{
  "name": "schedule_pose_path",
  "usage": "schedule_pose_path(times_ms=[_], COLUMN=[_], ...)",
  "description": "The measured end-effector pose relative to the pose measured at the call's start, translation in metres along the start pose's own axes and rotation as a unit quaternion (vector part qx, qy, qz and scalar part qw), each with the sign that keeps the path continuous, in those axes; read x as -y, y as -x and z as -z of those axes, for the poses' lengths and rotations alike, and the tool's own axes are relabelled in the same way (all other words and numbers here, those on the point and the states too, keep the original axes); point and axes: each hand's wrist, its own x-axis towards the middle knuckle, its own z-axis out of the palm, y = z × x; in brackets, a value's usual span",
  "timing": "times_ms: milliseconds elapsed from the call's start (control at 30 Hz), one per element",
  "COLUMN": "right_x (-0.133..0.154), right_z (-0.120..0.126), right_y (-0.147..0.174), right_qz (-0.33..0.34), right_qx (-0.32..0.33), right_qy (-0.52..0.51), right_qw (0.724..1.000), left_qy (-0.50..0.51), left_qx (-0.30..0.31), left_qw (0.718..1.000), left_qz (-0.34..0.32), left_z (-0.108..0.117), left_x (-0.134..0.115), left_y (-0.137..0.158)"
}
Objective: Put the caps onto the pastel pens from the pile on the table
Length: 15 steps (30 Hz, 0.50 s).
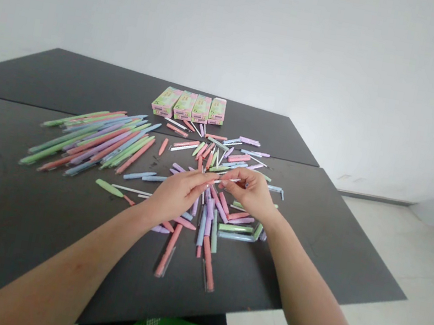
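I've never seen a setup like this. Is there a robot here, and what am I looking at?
There's no robot: these are a person's bare left hand and right hand. The single picture comes from a camera worn on that person's head, looking forward and down. On the dark table lie a heap of pastel pens to the left, loose pen parts around the hands, and four small boxes farther back. Both hands hold a thin white piece, too small to identify.
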Motion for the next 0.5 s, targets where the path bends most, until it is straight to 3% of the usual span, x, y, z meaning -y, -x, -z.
schedule_pose_path(times_ms=[133, 300, 433, 500], right_x=[-0.001, 0.009, 0.013, 0.009], right_z=[-0.001, 0.001, 0.007, 0.009], right_y=[-0.001, -0.002, -0.006, -0.009], right_qz=[-0.019, -0.066, -0.159, -0.192], right_qx=[0.021, 0.021, -0.065, -0.072], right_qy=[-0.033, -0.108, -0.275, -0.339], right_qw=[0.999, 0.992, 0.946, 0.918], left_qy=[0.014, 0.04, 0.05, 0.051], left_qx=[0.013, -0.019, -0.051, -0.057], left_qw=[1.0, 0.998, 0.995, 0.993], left_qz=[0.008, 0.051, 0.075, 0.085], left_z=[-0.002, -0.004, -0.003, -0.001], left_x=[0.001, 0.003, 0.005, 0.006], left_y=[0.001, 0.0, 0.001, 0.001])
